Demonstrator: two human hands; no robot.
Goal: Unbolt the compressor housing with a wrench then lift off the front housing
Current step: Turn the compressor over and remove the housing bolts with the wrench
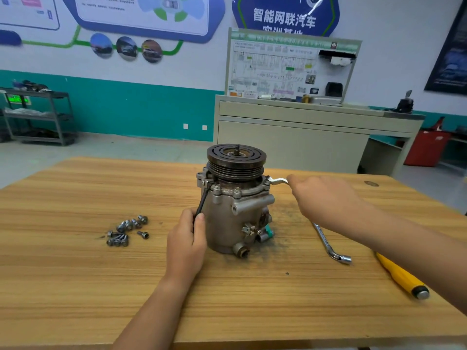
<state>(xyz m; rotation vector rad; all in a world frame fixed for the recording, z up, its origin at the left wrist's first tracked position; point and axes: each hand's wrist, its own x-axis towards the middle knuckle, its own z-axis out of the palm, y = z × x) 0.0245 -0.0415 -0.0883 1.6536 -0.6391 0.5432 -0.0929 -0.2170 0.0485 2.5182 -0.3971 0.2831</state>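
Observation:
A grey metal compressor [227, 223] stands upright on the wooden table [75, 274], its dark ribbed pulley [236, 160] on top. Bolts ring the front housing flange [235, 192] under the pulley. My right hand [326, 198] grips a silver wrench [276, 181] whose head sits on a flange bolt at the right. My left hand [187, 238] rests against the compressor's left side and holds a black tool [202, 203] that reaches up to the flange's left edge.
Several loose bolts [126, 231] lie in a heap left of the compressor. A silver L-shaped socket wrench [331, 246] lies at the right, and a yellow-handled tool [401, 276] beyond it near my right forearm. A cabinet with a display board [290, 69] stands behind the table.

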